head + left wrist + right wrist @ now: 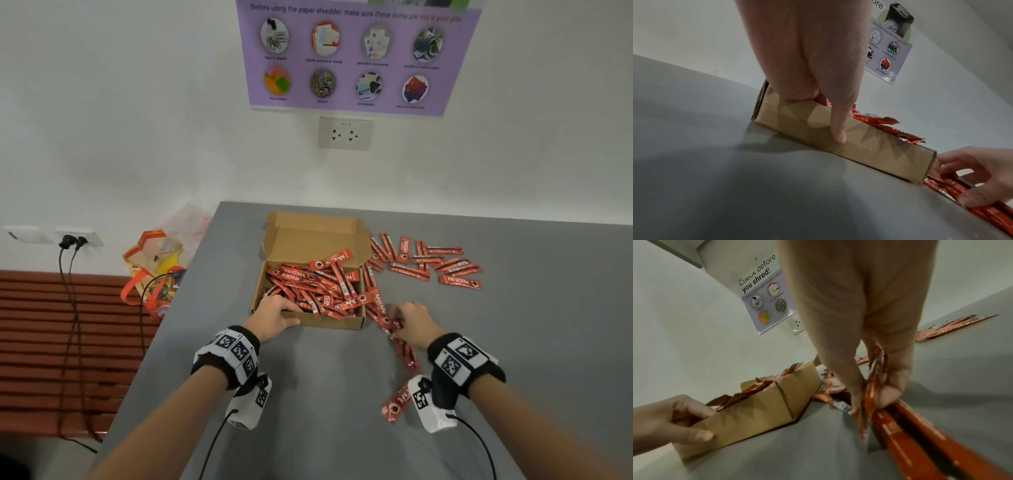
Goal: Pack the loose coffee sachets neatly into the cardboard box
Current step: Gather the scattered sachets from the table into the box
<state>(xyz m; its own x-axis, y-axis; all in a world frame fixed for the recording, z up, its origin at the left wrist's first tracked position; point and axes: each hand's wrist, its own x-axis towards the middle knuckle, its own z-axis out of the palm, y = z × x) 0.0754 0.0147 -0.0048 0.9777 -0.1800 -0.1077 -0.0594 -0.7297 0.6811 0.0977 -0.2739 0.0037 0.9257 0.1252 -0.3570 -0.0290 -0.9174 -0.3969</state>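
An open cardboard box (342,322) sits on the grey table, heaped with red coffee sachets (318,287) lying every which way. My left hand (275,317) grips the box's near left corner, thumb (837,128) on the front wall (869,149) and fingers over the rim. Just right of the box, my right hand (411,325) pinches a bunch of sachets (869,405) between thumb and fingers; their lower ends touch the table. More loose sachets (442,263) lie scattered at the back right, and one sachet (397,402) lies near my right wrist.
The box lid (315,236) stands open toward the wall. The table's left edge (164,329) drops off beside a colourful bag (154,270) on the floor. A wall socket (345,133) and a poster (356,54) hang behind the table.
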